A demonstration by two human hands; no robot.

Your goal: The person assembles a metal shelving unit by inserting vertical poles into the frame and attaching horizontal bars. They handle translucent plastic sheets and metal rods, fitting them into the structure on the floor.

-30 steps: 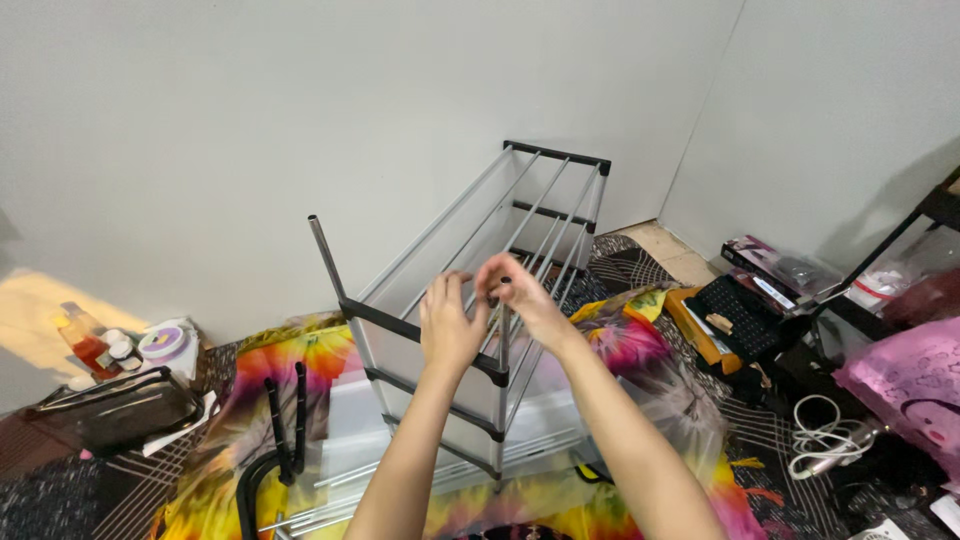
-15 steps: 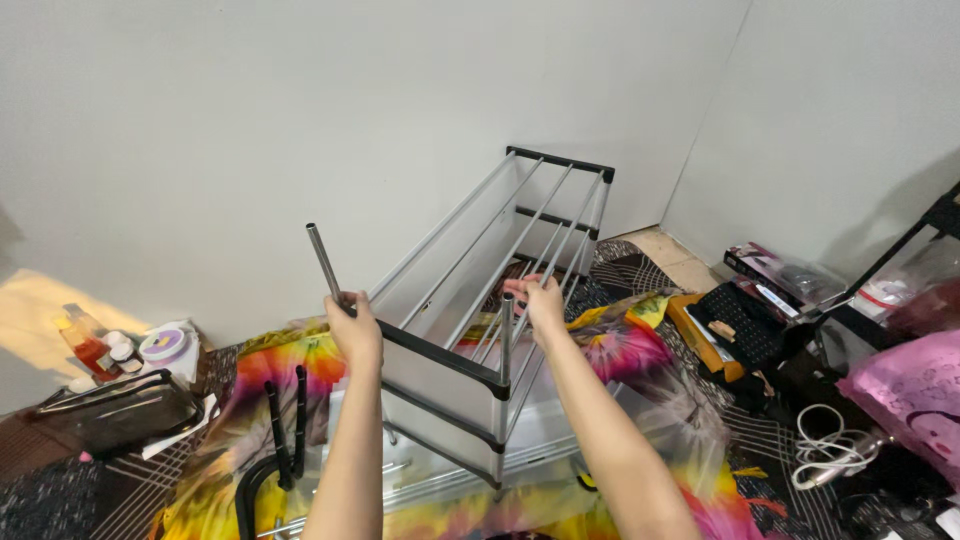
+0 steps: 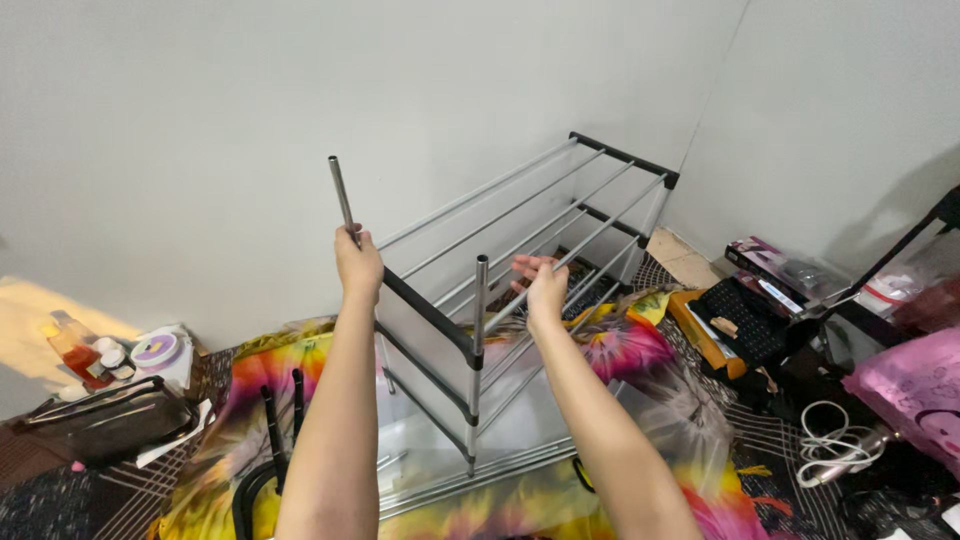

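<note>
Left hand [image 3: 358,265] closed around upright metal pole [image 3: 343,197] at near-left corner of shoe rack [image 3: 520,250]; right hand [image 3: 541,288] open, fingers spread, just beside horizontal rails, gripping nothing; rack standing on colourful cloth [image 3: 620,350], three tiers assembled; loose tubes [image 3: 470,478] on floor, apparently unfitted.

Both bare forearms reach up from 6 o'clock. The left hand [image 3: 359,267] is fisted, fingers curled tight, knuckles toward 12. The right hand [image 3: 541,284] is open, fingers [image 3: 525,264] spread toward 10 o'clock.
</note>
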